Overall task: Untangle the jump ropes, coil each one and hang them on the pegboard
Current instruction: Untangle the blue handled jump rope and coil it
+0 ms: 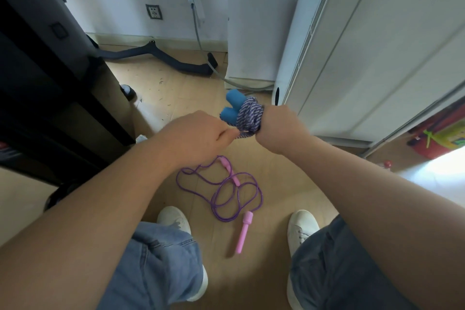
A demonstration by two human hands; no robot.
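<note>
A braided purple-and-white jump rope (249, 116) with two blue foam handles (232, 106) is wound into a tight bundle. My right hand (279, 128) grips that bundle from the right. My left hand (198, 136) pinches a strand of the same rope at the bundle's lower left. On the wooden floor between my feet lies a thin purple jump rope (226, 194) in loose overlapping loops, with one pink handle (242, 231) pointing toward me and a second pink handle (227, 167) partly under my left hand. No pegboard is in view.
A black frame (50, 83) on castor wheels stands at the left. A white cabinet (377, 45) fills the right. A black padded bar (156, 55) and a grey cable (201, 40) lie by the back wall. My white shoes (302, 229) flank the floor rope.
</note>
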